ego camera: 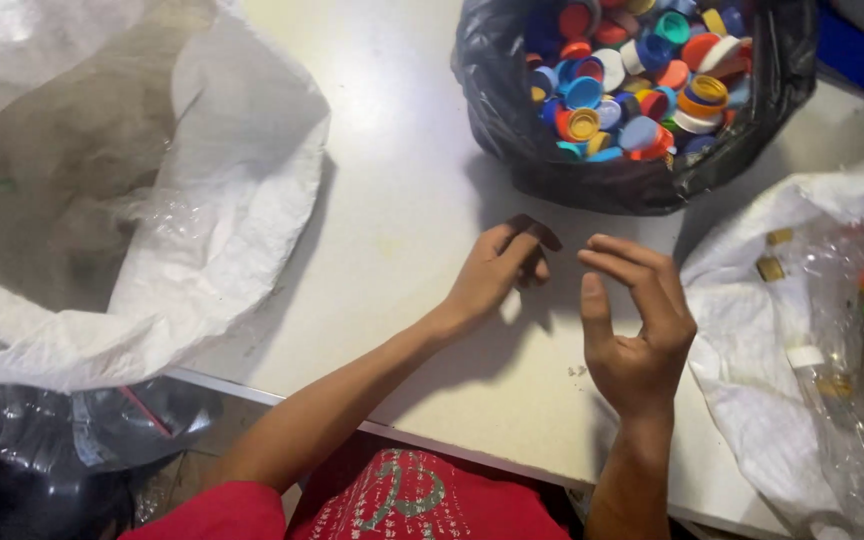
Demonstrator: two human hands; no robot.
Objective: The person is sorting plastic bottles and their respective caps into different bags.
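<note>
Broadly, by size: a white table [402, 200] carried everything and served as the landmark.

Item 1: a large white woven sack [202, 200], mouth open, lay over the table's left edge, its inside dim and mostly hidden.

Item 2: a second white sack [752, 340] lay over the table's right edge, holding clear plastic bottles [852, 370], some capped.

Item 3: a black plastic bag [632, 170] sat at the table's far edge, filled with loose bottle caps [642, 80] in blue, red, orange, yellow and white.

Item 4: the right hand [637, 330] hovered above the table's near edge, fingers loosely curled, grip wide and holding nothing.

Item 5: the left hand [497, 275] rested near the table's middle, just beside the right; its fingertips were pinched narrow on a small dark object [535, 232], kind not discernible.
</note>
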